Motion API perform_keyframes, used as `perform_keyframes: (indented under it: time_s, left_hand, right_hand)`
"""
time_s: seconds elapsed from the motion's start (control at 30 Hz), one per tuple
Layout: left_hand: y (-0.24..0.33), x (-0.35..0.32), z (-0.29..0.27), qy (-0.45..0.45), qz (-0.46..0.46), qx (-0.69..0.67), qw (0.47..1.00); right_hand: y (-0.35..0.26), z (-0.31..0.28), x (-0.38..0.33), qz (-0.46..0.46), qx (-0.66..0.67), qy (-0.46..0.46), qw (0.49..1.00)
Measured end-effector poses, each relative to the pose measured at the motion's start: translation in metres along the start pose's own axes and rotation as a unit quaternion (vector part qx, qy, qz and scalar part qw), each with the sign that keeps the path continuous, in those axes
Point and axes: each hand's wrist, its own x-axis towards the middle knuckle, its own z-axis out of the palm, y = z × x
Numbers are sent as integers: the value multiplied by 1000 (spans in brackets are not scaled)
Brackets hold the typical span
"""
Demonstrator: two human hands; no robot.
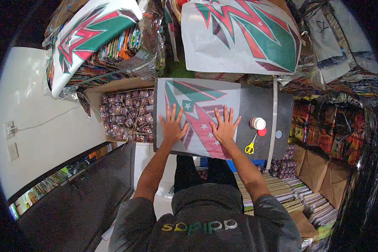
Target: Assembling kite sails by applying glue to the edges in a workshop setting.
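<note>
A white sheet printed with a red, green and maroon star pattern lies on a dark flat board in front of me. My left hand rests palm down on the sheet's left part, fingers spread. My right hand lies flat nearer its right edge, fingers also apart. Neither hand holds anything. Right of the sheet, on the board, are a small white jar, a red disc partly beside it, yellow-handled scissors and a small pale blue disc.
A long pale strip crosses the board's right side. Similar printed sheets drape over bundles at the back. An open carton of small wrapped items stands left. Stacked booklets and cardboard fill the right. A wall outlet holds a plug.
</note>
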Motion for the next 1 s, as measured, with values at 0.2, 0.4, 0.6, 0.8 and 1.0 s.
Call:
perform_keyframes:
  time_s: [0.2,0.4,0.6,0.8,1.0]
  left_hand:
    - [-1,2,2,23,8,-5,1000]
    - [0,1,1,11,6,-7,1000]
    - [-2,0,2,23,13,-13,1000]
    - [0,0,-1,15,10,-5,1000]
    - [-1,0,0,22,13,-2,1000]
  right_hand:
    - [-1,0,2,0,-8,0,1000]
    - [0,-1,1,4,-6,-9,1000]
    - [-1,-1,0,5,-9,-17,1000]
    - [0,2,0,1,-18,-12,1000]
    - [-1,-2,1,-2,-16,-9,1000]
